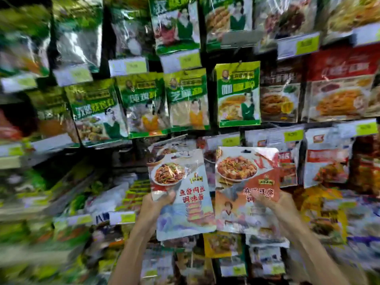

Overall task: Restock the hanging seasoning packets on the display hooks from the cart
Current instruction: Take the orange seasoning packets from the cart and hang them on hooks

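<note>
We held two seasoning packets, one in each hand, upright and side by side in front of the lower rows of the display wall, just below the green row. The left packet [183, 194] was pale blue and white, with a plate of shredded stir-fry pictured at its top and red characters beneath. The right packet [242, 177] was orange-red, showing a plate of saucy tofu and a hang slot at its top edge. Their inner edges met; we could not tell whether they overlapped.

Above them we counted four green-topped packets [238, 93] clearly in one row, with more blurred ones to the left, and red packets [337, 85] to the right. Yellow-and-white price tags [294, 135] ran along the rails.

Our left hand [158, 202] gripped the blue packet's left edge, thumb across the front, fingers behind. Our right hand [273, 204] pinched the orange packet at its lower right, thumb on the front. Both bare forearms rose from the near bottom edge.
</note>
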`<state>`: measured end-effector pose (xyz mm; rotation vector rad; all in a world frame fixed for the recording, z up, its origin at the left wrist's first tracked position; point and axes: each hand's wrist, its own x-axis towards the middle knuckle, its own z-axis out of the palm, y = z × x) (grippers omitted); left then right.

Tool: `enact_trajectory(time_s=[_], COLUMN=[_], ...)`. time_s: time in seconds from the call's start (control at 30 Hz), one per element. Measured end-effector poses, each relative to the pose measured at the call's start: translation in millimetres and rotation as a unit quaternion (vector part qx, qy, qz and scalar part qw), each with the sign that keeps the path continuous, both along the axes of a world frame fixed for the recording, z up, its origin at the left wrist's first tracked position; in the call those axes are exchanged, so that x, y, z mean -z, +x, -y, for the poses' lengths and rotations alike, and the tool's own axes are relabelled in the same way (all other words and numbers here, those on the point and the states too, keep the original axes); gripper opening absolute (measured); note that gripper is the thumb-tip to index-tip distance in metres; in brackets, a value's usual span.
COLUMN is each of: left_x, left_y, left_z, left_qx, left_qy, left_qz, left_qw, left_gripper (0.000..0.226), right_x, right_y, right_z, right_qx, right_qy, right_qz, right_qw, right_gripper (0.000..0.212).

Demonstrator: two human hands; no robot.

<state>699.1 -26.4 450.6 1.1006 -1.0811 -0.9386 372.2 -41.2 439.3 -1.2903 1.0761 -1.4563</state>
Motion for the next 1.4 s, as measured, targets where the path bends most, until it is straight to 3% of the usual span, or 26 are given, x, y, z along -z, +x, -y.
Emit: enact_trajectory(time_s=[0.1,0.27,0.57,0.73,0.9,1.0,1.07,1.23,1.4], left_x=[1.5,-0.4,-8.1,-4.5,1.3,-0.8,-4.7,-7.0,-10.3], left_y=[23.7,41.7,39.5,40.8,37.6,36.3,37.0,54.6,100.7], left_z=[19.0,57.4,90.1,99.5,107.4,98.1,83.7,43.6,12.5], left_qx=[0.01,0.039,0.085,0.06,0.016,-0.011,-0.025,-0.07,-0.109], left_qy=[0.007,0.015,0.028,0.042,0.061,0.064,0.032,-0.018,-0.024], left_qz=[0.001,0.002,-0.024,-0.034,-0.042,-0.038,-0.011,0.19,0.286], left_qw=[1.0,0.999,0.996,0.997,0.997,0.997,0.999,0.979,0.952], left_gripper=[0.025,0.007,0.022,0.027,0.002,0.011,0.014,0.016,0.022], right_x=[-1.8,-2.5,-6.7,-8.8,-10.3,-11.1,-11.3,-6.8,-2.5], right_y=[18.5,33.7,45.2,52.5,65.8,76.0,87.2,130.3,185.1], right_z=[3.2,5.8,5.0,6.1,8.8,11.6,12.9,14.2,9.9], right_qx=[-0.007,0.007,0.024,0.003,-0.028,-0.051,-0.073,-0.135,-0.184], right_qy=[0.002,0.002,0.009,0.01,0.018,0.025,0.029,0.046,0.061], right_qz=[0.025,0.011,0.001,-0.004,0.007,0.013,0.016,0.009,0.012], right_qw=[1.0,1.0,1.0,1.0,0.999,0.998,0.997,0.99,0.981], right_gripper=[0.027,0.026,0.025,0.031,0.033,0.031,0.038,0.041,0.044])
